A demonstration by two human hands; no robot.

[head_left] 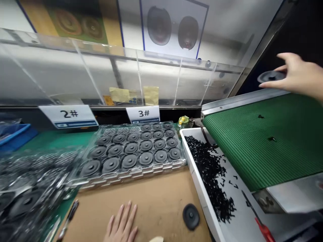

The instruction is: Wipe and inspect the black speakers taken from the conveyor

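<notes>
My left hand [122, 224] lies flat on a brown cardboard sheet [161, 195], fingers spread and holding nothing. At the upper right, my right hand [299, 74] grips a black round disc [271, 76] by its edge, between thumb and fingers, above the green ribbed conveyor belt [252, 131]. A second black disc [191, 216], with a small raised centre, rests on the cardboard to the right of my left hand. Behind the cardboard, a clear plastic tray [148, 169] holds rows of similar discs, with a few pockets at its back left unfilled.
A white bin [194, 174] of small black pieces [209, 178] stands beside the belt. A red-handled tool [263, 230] lies in it. Stacked clear trays [32, 181] fill the left, near a pen [68, 218] and blue bin [19, 137]. Two small dark pieces [272, 138] lie on the belt.
</notes>
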